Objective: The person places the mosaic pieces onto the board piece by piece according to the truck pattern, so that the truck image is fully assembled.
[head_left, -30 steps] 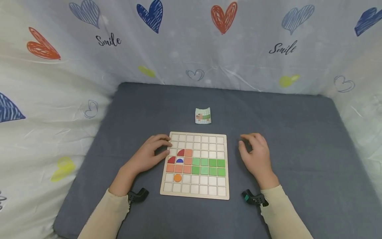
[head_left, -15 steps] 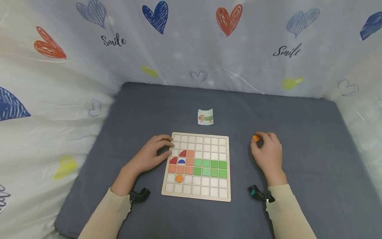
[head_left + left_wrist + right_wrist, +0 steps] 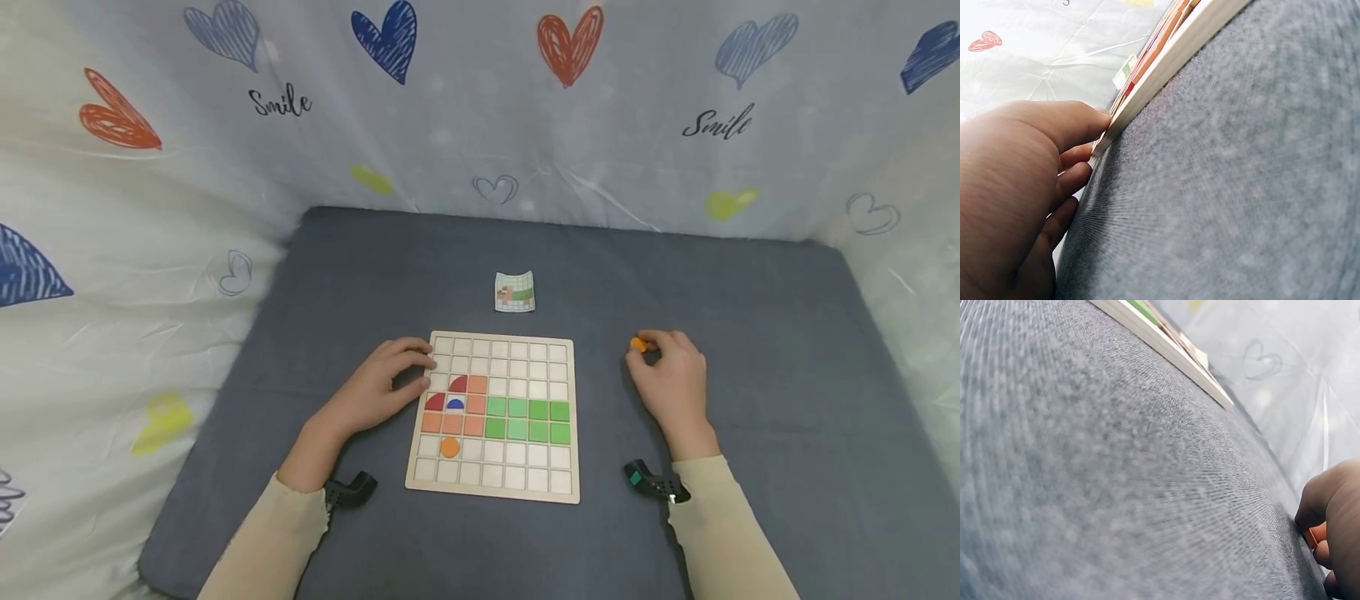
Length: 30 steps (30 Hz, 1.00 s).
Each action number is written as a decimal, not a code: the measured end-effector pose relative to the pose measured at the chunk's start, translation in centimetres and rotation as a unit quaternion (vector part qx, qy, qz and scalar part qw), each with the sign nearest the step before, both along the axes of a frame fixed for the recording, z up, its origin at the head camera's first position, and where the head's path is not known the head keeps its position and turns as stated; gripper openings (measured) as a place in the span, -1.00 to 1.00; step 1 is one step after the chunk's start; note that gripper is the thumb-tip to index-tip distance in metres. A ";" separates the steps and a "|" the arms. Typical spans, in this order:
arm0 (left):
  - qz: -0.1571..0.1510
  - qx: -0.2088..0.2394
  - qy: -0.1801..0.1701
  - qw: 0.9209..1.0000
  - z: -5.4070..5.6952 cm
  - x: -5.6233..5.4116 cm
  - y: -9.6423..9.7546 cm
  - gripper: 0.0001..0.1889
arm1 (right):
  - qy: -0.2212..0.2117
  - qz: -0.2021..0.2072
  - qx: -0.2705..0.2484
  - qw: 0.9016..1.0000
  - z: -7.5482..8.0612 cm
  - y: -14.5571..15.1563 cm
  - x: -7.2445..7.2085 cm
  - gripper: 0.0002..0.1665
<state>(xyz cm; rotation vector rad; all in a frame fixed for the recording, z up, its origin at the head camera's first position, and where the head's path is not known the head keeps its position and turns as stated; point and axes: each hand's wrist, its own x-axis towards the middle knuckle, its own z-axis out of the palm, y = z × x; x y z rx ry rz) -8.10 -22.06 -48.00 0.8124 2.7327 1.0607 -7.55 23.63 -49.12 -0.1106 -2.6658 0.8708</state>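
A square wooden grid board (image 3: 492, 496) lies on the table, with coloured pieces set in some cells. Green squares (image 3: 527, 420) fill part of two rows at the right, and salmon squares (image 3: 452, 423) and dark red quarter circles (image 3: 458, 384) sit at the left. One orange disc (image 3: 449, 447) rests in a lower cell. My left hand (image 3: 380, 379) touches the board's left edge with thumb and fingertips, the fingers relaxed. Right of the board, my right hand (image 3: 670, 379) pinches another orange disc (image 3: 638, 344) between thumb and fingers, low over the cloth.
A small picture card (image 3: 514, 292) with a green and brown grid pattern lies beyond the board. Dark grey cloth (image 3: 772, 350) covers the table. A white curtain (image 3: 637, 125) printed with hearts hangs behind and at the sides.
My right hand has moved right, away from the board, and an orange disc now shows in its fingers. The left hand stays at the board's edge.
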 end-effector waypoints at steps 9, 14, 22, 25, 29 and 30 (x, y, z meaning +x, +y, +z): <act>-0.001 0.001 0.002 1.000 0.2 0.1 0.2 -0.70 | 0.010 0.007 -0.010 1.000 0.0 0.2 -0.1 -0.67; 0.001 0.002 0.000 1.000 0.2 0.1 0.1 -0.70 | 0.011 0.019 -0.013 1.000 0.1 0.3 -0.3 -0.68; 0.003 -0.002 0.003 1.000 0.2 0.1 0.2 -0.70 | -0.014 0.069 -0.025 0.997 0.4 0.0 -0.1 -0.65; 0.002 -0.002 0.003 1.000 0.2 0.0 0.2 -0.69 | -0.010 0.090 -0.031 0.995 0.5 -0.3 0.0 -0.66; 0.003 -0.003 0.002 1.000 0.2 0.1 0.2 -0.69 | -0.005 0.140 -0.048 0.989 0.6 -1.1 0.3 -0.67; 0.003 -0.004 0.002 1.000 0.2 0.1 0.2 -0.69 | -0.006 0.156 -0.053 0.986 0.7 -1.3 0.5 -0.68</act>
